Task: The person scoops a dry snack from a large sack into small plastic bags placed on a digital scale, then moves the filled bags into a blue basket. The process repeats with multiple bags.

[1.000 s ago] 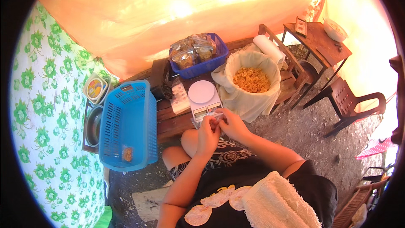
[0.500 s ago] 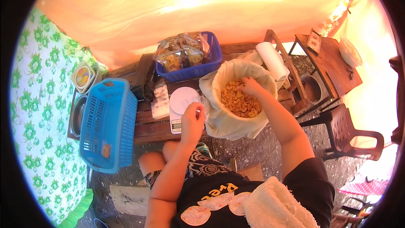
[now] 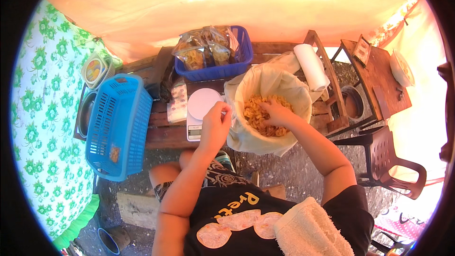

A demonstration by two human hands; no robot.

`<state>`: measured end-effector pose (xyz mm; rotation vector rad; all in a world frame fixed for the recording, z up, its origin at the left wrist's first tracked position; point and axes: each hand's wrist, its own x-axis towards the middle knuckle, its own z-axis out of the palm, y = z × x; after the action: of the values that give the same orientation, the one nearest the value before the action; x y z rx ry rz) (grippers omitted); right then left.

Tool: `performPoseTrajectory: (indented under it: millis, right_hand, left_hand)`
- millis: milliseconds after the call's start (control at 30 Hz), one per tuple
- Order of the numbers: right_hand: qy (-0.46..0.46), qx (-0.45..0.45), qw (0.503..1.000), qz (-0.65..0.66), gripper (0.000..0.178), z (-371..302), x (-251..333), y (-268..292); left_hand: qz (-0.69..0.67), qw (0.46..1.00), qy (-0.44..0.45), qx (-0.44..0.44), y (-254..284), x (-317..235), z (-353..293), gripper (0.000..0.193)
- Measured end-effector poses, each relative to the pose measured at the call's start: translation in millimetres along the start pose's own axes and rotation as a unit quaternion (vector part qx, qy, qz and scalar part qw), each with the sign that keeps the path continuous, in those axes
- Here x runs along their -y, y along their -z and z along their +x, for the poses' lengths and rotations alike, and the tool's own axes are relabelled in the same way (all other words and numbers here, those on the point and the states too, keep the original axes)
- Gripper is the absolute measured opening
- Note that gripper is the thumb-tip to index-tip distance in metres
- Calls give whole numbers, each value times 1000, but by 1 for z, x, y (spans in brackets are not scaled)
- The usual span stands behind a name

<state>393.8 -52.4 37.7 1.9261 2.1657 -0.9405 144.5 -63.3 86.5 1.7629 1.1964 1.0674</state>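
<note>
My left hand (image 3: pixel 216 124) is closed in a pinch beside the white kitchen scale (image 3: pixel 204 104). From its fingers hangs a clear plastic bag (image 3: pixel 232 114), hard to see against the cloth. To its right stands a wide container lined with pale cloth (image 3: pixel 289 81), partly filled with yellow-orange fried chips (image 3: pixel 252 114). Inside it, my right hand (image 3: pixel 278 114) reaches onto the chips, thumb and fingers apart; some fingertips are hidden among them.
Behind the scale, a dark blue basket (image 3: pixel 214 72) holds several filled clear bags. A light blue basket (image 3: pixel 137 128) stands on the left. Printed sheets (image 3: pixel 177 106) lie beside the scale. A white roll (image 3: pixel 311 68), wooden table (image 3: pixel 379 83) and brown chair (image 3: pixel 386 161) are on the right.
My right hand has shifted slightly left and down, further over the chips, with its fingers spread wider. My left hand keeps its pinch on the bag. The whole view has shifted a little.
</note>
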Motion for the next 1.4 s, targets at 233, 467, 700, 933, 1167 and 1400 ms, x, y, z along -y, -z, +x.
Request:
performPoseTrajectory:
  millis: [233,467,700,933,1167,1400]
  right_hand:
    - [86,-54,990,-99,55,-5,-1,-17]
    - [76,-60,995,0,39,-13,-22,-13]
    - [16,-65,996,57,43,-12,-31,-3]
    - [-11,-70,997,-14,62,-19,-19,-24]
    - [-38,-51,994,-85,67,-44,-8,-12]
    - [6,-41,997,-64,53,-45,-9,-14]
  left_hand:
    - [24,999,25,15,7,-1,9,14]
    - [38,999,-16,14,18,-3,4,11]
    - [54,991,-115,43,-13,-11,20,12]
    - [42,992,-97,63,-43,-13,37,13]
    - [-13,995,-77,61,-56,-10,46,16]
    - [-31,994,-64,82,-74,5,49,18]
